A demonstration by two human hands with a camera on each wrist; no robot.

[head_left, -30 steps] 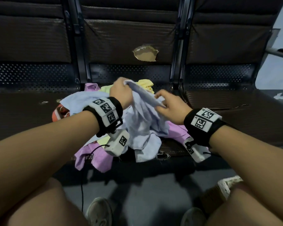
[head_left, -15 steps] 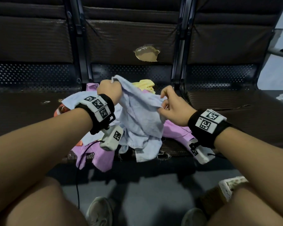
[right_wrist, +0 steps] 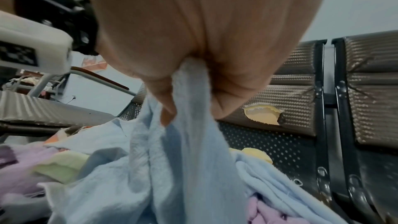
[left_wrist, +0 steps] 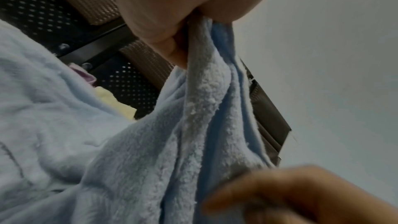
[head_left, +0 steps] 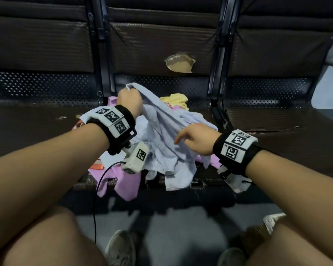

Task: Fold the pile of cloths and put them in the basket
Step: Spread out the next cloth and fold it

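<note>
A light blue cloth (head_left: pixel 161 135) hangs stretched between my two hands above the pile on the middle bench seat. My left hand (head_left: pixel 130 99) grips its upper corner, raised at the back of the seat; the left wrist view shows the blue cloth (left_wrist: pixel 204 91) bunched inside that fist. My right hand (head_left: pixel 192 140) holds the cloth's lower edge, nearer to me; in the right wrist view the blue cloth (right_wrist: pixel 189 94) comes out of its closed fingers. Under it lie purple cloths (head_left: pixel 123 181) and a yellow cloth (head_left: pixel 174 98). A corner of the white basket (head_left: pixel 271 220) shows at my right knee.
The dark bench (head_left: pixel 37 131) has three seats with metal dividers (head_left: pixel 216 89). The middle backrest has a torn hole (head_left: pixel 180 63). Something orange (head_left: pixel 97 167) lies under the pile at the left. My knees and shoes (head_left: pixel 119 246) are below, over grey floor.
My left hand has moved left and back with the cloth's corner, and my right hand has dropped lower and nearer to me, so the blue cloth is drawn out between them.
</note>
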